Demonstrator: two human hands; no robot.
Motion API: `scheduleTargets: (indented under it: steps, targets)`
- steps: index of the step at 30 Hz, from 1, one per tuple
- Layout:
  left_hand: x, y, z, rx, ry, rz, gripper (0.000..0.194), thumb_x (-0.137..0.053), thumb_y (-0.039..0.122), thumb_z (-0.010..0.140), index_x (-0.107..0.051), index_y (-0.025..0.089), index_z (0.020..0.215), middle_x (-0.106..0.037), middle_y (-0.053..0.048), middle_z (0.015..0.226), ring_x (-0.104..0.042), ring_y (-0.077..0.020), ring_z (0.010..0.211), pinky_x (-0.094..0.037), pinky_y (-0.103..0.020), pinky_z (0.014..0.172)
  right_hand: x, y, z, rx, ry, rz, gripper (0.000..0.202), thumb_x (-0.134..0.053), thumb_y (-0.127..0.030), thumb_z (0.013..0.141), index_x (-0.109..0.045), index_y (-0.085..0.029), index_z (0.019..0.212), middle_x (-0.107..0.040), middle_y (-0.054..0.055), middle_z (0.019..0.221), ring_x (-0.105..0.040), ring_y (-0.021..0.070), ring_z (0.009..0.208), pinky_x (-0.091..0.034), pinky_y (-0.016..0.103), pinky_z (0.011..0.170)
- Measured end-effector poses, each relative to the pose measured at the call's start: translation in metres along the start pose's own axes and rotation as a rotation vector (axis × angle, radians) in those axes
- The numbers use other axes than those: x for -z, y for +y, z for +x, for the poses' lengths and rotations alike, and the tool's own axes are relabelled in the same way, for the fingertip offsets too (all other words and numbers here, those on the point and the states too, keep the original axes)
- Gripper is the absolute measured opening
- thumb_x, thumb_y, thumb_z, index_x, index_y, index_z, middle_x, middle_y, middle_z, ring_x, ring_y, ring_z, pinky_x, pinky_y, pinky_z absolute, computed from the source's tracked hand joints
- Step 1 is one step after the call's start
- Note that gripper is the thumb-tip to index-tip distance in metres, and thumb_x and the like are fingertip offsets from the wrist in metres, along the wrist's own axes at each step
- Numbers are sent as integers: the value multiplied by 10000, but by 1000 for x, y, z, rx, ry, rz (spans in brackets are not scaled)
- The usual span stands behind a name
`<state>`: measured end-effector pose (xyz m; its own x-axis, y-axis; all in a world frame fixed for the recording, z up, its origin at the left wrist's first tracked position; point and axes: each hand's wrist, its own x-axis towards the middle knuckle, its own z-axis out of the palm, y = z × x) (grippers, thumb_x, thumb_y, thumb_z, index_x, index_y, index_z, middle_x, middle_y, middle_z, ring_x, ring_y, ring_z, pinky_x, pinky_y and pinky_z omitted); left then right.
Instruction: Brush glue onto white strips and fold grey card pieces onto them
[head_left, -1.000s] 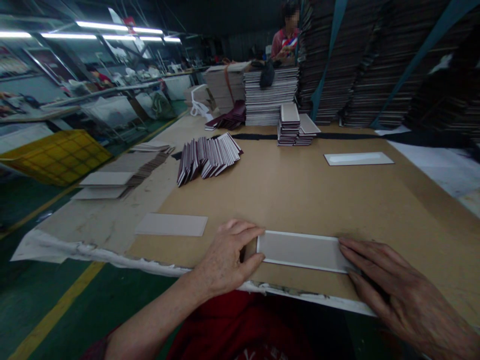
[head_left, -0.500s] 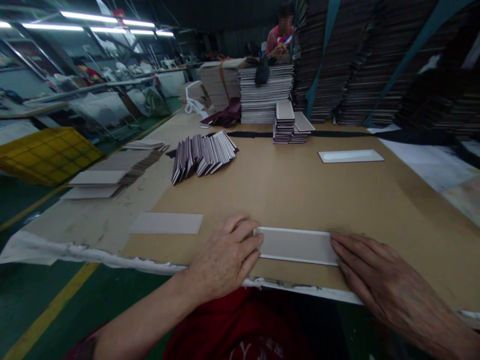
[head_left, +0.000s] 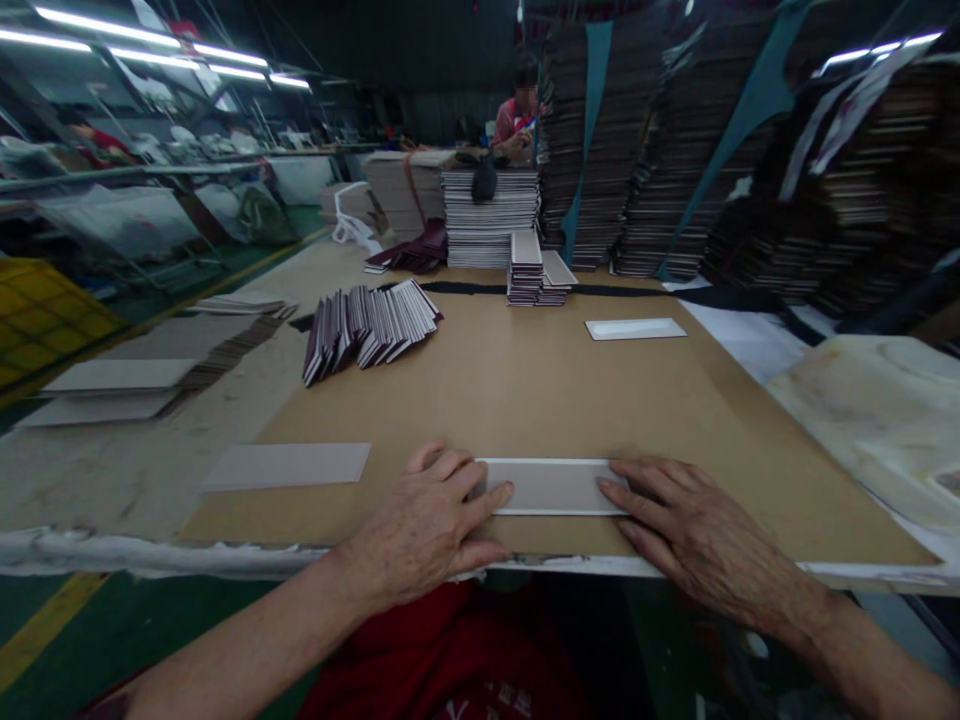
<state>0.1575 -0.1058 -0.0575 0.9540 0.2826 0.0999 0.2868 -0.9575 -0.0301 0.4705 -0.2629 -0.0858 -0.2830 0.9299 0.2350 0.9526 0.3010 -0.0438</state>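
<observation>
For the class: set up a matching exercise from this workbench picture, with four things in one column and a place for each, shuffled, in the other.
Things:
1. grey panel
2. fanned maroon pieces
3. flat grey sheet
4. white-edged panel

Places:
A. far right on the brown board
B. between left hand and right hand
C. just left of the left hand
D. leaning in a row, middle left

Pairs: 1-B, 2-D, 3-C, 4-A

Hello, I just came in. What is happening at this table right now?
A person presses both hands on a long grey rectangular card panel lying flat near the front edge of the brown cardboard-covered table. The left hand covers its left end, the right hand its right end. Farther back lie a fanned row of maroon-edged panels and a small stack of similar panels.
</observation>
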Motion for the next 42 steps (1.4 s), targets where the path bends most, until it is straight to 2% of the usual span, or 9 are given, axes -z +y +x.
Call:
scheduleTargets:
  steps: [3, 6, 11, 15, 21, 26, 36, 42]
  targets:
    - [-3, -4, -1, -2, 39, -41, 523, -582, 604, 940, -547, 289, 1357, -614, -61, 1201, -520, -285, 1145, -292, -506, 1059, 6, 22, -12, -50, -1, 65, 418, -487, -369, 1032, -535, -275, 1437, -534, 59, 1484, -464, 284, 1372, -437, 553, 1109]
    - [-7, -8, -1, 0, 73, -62, 512, -606, 589, 933, -556, 294, 1349, -614, -67, 1217, -523, -287, 1150, -304, -497, 1047, 8, 32, -18, -146, 33, 151, 474, -453, -376, 1047, -453, -234, 1500, -492, 71, 1529, -424, 250, 1422, -387, 535, 1167]
    - [-8, -10, 0, 3, 65, -95, 520, -656, 561, 912, -555, 308, 1355, -610, -64, 1213, -525, -293, 1152, -310, -516, 1051, 6, 20, -5, -105, -54, 218, 524, -503, -437, 1026, -443, -236, 1506, -484, 70, 1537, -408, 261, 1436, -348, 568, 1184]
    - [-9, -9, 0, 20, 53, -121, 508, -654, 545, 919, -561, 307, 1358, -602, -71, 1202, -520, -300, 1134, -337, -525, 1021, 4, 14, 0, -85, -26, 275, 564, -530, -441, 1015, -412, -218, 1520, -470, 89, 1546, -394, 264, 1444, -354, 577, 1177]
    - [-13, -10, 2, 38, 99, -172, 316, -554, 379, 1004, -603, 298, 1305, -611, -66, 1141, -512, -281, 1070, -384, -472, 923, 4, 18, 1, -90, 22, 359, 436, -556, -375, 1008, -551, -253, 1426, -564, 71, 1464, -468, 258, 1388, -395, 545, 1157]
    - [-15, -11, 2, 27, 139, -179, 292, -563, 318, 996, -618, 297, 1281, -614, -63, 1129, -513, -275, 1054, -384, -459, 902, 14, 24, 14, -45, 10, 398, 340, -590, -327, 989, -655, -266, 1316, -664, 59, 1334, -575, 246, 1278, -452, 507, 1112]
    - [-20, -12, 2, 11, 167, -177, 299, -546, 310, 1001, -615, 284, 1291, -607, -79, 1137, -521, -287, 1063, -439, -492, 894, 25, 23, 20, -7, -46, 350, 336, -631, -302, 966, -672, -217, 1288, -660, 86, 1343, -586, 242, 1276, -466, 478, 1112]
    - [-24, -12, 1, 0, 202, -193, 299, -532, 283, 1005, -623, 261, 1289, -596, -92, 1185, -483, -314, 1228, -441, -536, 1023, 27, 22, 22, -12, -63, 327, 331, -646, -295, 952, -672, -264, 1280, -651, 53, 1359, -592, 251, 1276, -485, 488, 1104]
